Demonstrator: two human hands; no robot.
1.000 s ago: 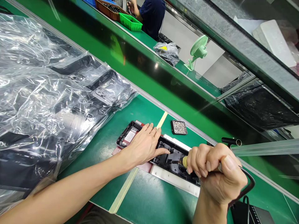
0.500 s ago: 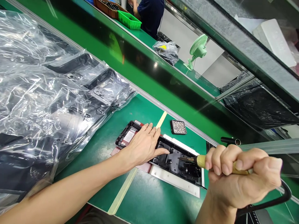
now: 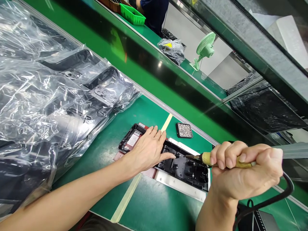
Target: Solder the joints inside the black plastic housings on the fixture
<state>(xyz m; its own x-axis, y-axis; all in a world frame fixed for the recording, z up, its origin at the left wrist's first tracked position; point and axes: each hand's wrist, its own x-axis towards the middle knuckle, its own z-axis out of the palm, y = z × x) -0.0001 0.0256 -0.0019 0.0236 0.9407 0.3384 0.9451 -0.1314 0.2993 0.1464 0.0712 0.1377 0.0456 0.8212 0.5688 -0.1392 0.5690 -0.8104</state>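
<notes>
A long black plastic housing lies slantwise on the green bench, its inner posts facing up. My left hand rests flat across its middle, fingers stretched out and thumb pointing right. In my right hand a soldering iron with a wooden handle is gripped; its black cord loops down from the back. The iron's metal tip is over the right half of the housing; whether it touches cannot be made out. Beneath the housing sits a white fixture strip. A small black tray of tiny metal parts stands behind it.
Clear plastic bags with black mouldings fill the left side. Yellow tape crosses the green bench. Beyond a metal rail are a green basket, a small fan and another person. A black device sits at the lower right.
My right hand has shifted slightly left and up with the soldering iron, whose tip has moved slightly up over the housing. My left hand stays in place.
</notes>
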